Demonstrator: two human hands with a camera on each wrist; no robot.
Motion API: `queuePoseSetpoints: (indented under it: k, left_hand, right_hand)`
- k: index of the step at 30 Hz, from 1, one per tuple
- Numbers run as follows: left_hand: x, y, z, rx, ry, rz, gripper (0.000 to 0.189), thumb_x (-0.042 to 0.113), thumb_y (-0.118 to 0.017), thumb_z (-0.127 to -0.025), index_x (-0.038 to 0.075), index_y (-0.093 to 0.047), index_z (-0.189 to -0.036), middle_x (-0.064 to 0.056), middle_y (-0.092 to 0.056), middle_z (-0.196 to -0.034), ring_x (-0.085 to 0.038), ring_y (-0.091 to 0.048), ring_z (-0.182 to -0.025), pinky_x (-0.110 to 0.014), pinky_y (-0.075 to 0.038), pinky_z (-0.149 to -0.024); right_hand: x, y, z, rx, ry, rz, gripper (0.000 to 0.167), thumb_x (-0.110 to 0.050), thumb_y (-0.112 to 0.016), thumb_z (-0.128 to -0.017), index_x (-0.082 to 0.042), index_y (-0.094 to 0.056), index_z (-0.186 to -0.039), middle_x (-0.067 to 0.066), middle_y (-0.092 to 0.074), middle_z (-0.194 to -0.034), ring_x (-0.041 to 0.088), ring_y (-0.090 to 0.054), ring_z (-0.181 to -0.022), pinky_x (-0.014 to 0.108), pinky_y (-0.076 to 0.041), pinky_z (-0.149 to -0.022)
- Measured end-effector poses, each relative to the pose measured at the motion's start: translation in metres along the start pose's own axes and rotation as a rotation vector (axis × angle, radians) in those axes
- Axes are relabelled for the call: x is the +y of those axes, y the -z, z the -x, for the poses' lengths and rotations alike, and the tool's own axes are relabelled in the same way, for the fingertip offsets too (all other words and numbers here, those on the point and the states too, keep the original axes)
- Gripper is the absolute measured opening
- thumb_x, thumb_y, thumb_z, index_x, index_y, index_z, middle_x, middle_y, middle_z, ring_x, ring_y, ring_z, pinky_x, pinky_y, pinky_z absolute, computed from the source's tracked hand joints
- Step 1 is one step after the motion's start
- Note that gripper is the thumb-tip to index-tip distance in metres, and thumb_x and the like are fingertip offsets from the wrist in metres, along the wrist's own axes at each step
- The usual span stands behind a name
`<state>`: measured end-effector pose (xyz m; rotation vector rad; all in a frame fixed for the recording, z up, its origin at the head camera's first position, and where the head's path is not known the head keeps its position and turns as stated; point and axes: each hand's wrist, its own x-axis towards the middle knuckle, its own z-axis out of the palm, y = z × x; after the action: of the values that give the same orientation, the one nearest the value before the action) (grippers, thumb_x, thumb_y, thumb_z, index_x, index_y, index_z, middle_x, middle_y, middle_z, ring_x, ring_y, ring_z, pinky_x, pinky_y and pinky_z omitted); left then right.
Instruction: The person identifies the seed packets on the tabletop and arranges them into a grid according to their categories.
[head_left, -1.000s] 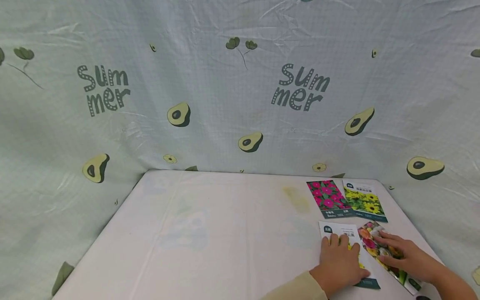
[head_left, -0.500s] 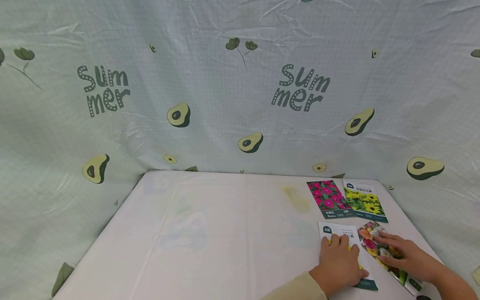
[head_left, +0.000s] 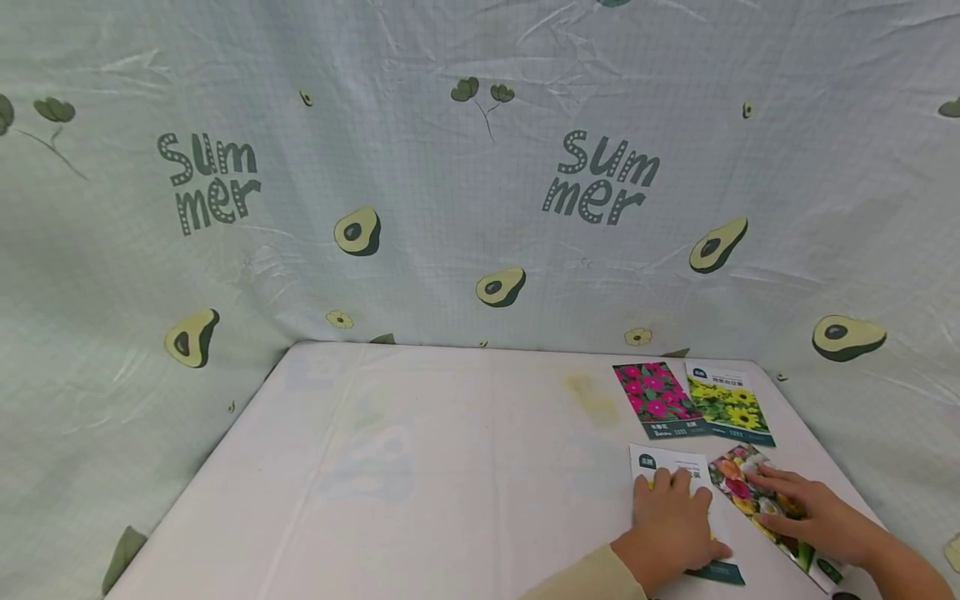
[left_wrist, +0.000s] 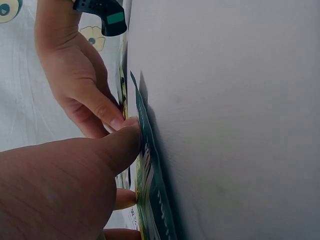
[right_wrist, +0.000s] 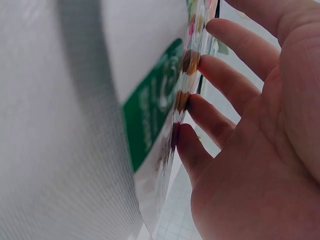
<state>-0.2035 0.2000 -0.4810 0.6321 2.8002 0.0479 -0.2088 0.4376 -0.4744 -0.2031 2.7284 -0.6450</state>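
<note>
While the pink packet (head_left: 656, 398) toward the back of the table (head_left: 420, 467) hasn't budged, the white packet (head_left: 671, 461) in front of it has slid a touch left in the last half second. The left hand (head_left: 670, 521) went along with it — bent fingers and thumb pressing on the packet, not wrapped round it as far as I can tell. Next over, the yellow-flower packet (head_left: 731, 406) lies against the pink one's corner, same spot as before. Far right is the mixed-flower packet (head_left: 750, 487), just beside the white one, its top end nudged slightly left too. The right hand (head_left: 825, 517) rests on it, fingers spread and loose, no grip. My read — the front pair's placement is being tweaked, with the back pair left alone.
</note>
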Motion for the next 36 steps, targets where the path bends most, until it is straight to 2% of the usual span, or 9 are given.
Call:
queuePoseSetpoints:
  k: [5,14,25,36]
  left_hand:
    - [-0.003,0.0,-0.001,0.0,-0.017,-0.002,0.061,0.086,-0.058,-0.079,0.053,-0.051,-0.13,0.023,-0.046,-0.141,-0.008,-0.043,-0.131,-0.045,-0.042,-0.108]
    - [-0.017,0.003,0.011,-0.005,-0.044,0.01,0.065,0.085,-0.057,-0.081,0.049,-0.051,-0.136,0.023,-0.045,-0.146,-0.008,-0.042,-0.135,-0.043,-0.041,-0.11]
    - [-0.032,0.004,0.02,0.016,-0.036,0.009,0.064,0.084,-0.057,-0.081,0.05,-0.05,-0.136,0.021,-0.045,-0.145,-0.009,-0.041,-0.134,-0.044,-0.04,-0.112]
    - [-0.041,0.006,0.027,0.01,-0.027,0.011,0.066,0.084,-0.058,-0.079,0.05,-0.051,-0.136,0.02,-0.046,-0.145,-0.01,-0.042,-0.137,-0.045,-0.04,-0.113]
  right_hand:
    - [0.002,0.0,0.001,-0.009,-0.011,0.012,0.073,-0.038,-0.071,-0.096,0.001,-0.045,-0.152,0.045,-0.033,-0.15,0.069,-0.033,-0.131,0.071,-0.046,-0.091]
    - [0.002,-0.002,0.002,-0.008,-0.006,0.024,0.071,-0.038,-0.071,-0.095,-0.001,-0.047,-0.151,0.042,-0.033,-0.152,0.069,-0.032,-0.133,0.07,-0.047,-0.091]
    - [-0.003,-0.001,0.003,0.038,0.036,0.117,0.068,-0.04,-0.072,-0.094,-0.001,-0.054,-0.146,0.038,-0.038,-0.152,0.068,-0.034,-0.131,0.074,-0.044,-0.093]
    - [-0.007,0.001,0.0,0.0,0.063,0.089,0.062,-0.036,-0.073,-0.094,-0.001,-0.058,-0.143,0.036,-0.04,-0.152,0.066,-0.035,-0.134,0.072,-0.045,-0.095]
